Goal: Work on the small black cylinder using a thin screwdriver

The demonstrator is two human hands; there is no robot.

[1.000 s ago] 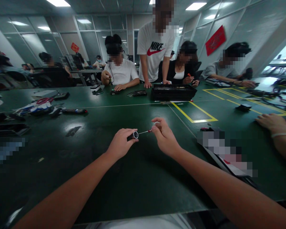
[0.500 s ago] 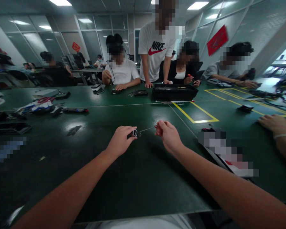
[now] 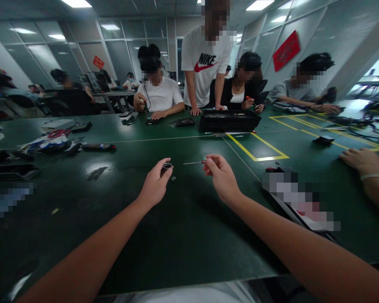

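Note:
My left hand (image 3: 154,185) is closed round a small dark cylindrical part (image 3: 166,166) with a pale ring-shaped rim, its round opening facing up. Just below it, a small shiny round piece (image 3: 173,178) shows near the fingers; I cannot tell whether it lies on the table or hangs. Between the fingertips of my right hand (image 3: 219,174) is a thin screwdriver (image 3: 194,163) with a reddish handle end. Its slim metal shaft points left towards the cylindrical part, with a gap between them. Both hands are above the green table (image 3: 177,240).
A long black tray (image 3: 230,122) stands across the table. Scissors and cluttered parts (image 3: 57,141) lie at left, beside a dark pen-like tool (image 3: 98,147). A blurred packet (image 3: 298,202) is near my right forearm. A co-worker's hand (image 3: 361,162) rests at far right.
My left hand has moved slightly left and tipped the cylindrical part so its opening faces up. The screwdriver's shaft has drawn apart from it and lies more level.

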